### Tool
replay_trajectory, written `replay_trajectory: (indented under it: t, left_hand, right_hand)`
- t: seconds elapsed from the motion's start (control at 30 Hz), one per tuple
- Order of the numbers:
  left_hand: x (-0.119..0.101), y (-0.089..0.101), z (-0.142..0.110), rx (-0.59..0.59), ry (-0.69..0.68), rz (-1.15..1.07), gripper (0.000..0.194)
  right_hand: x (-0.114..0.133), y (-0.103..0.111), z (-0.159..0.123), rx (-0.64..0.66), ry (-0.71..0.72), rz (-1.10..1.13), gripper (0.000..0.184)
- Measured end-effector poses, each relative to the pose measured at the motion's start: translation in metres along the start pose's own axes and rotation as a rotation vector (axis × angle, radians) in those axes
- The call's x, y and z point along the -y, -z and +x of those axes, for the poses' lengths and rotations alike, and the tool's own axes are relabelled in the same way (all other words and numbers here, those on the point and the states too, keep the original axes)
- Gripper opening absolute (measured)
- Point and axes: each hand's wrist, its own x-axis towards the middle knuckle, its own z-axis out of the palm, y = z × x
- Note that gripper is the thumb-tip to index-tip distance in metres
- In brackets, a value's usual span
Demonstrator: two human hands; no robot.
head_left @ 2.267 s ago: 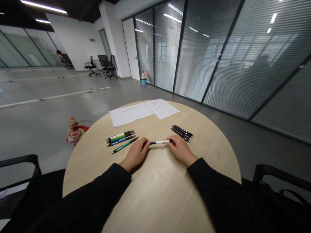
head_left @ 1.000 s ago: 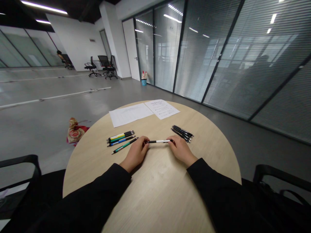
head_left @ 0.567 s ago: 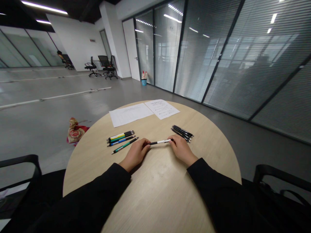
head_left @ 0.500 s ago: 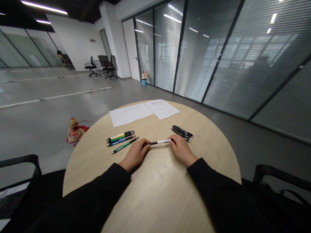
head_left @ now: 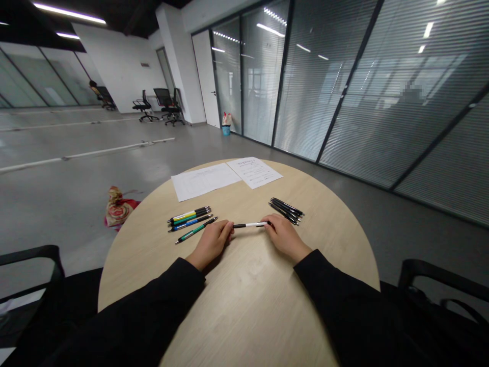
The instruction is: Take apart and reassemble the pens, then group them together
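Observation:
A white pen with a black grip section (head_left: 250,225) lies level between my two hands, just above or on the table. My left hand (head_left: 214,239) pinches its black end, thumb against fingers. At the other end, my right hand (head_left: 283,235) is closed on the pen, its fingers hiding the tip there. Left of my left hand lie several pens with coloured barrels (head_left: 191,222), yellow, green and blue among them. Just beyond my right hand sits a bunch of several black pens (head_left: 286,209).
Two printed sheets of paper (head_left: 206,181) lie at the far side of the round wooden table (head_left: 244,316). Chair armrests (head_left: 439,275) flank the table. A patterned red and beige bag (head_left: 119,206) rests on the floor at left. Glass partitions stand behind.
My left hand's fingers have shifted slightly on the black end, and my right fingers have moved a little along the pen. The other pens and papers stay put.

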Motion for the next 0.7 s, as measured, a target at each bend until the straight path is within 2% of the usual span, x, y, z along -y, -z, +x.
replay_trajectory:
  t: [0.1, 0.3, 0.53, 0.7]
  left_hand:
    - [0.0009, -0.0004, -0.0001, -0.019, -0.004, 0.01, 0.047]
    - [0.005, -0.0041, -0.0001, -0.161, -0.083, -0.018, 0.022]
    - [0.0087, -0.0059, 0.0009, -0.151, -0.122, -0.007, 0.013]
    - [0.0095, -0.0045, 0.0021, -0.141, -0.109, 0.011, 0.021]
  right_hand:
    - [0.003, 0.0015, -0.0006, 0.008, -0.009, -0.014, 0.014]
    - [0.0044, 0.0016, -0.0003, -0.011, -0.022, -0.005, 0.015]
    - [0.0014, 0.0004, 0.0, -0.023, -0.008, 0.009, 0.016]
    - [-0.0018, -0.0013, -0.0005, -0.018, 0.013, 0.007, 0.016]
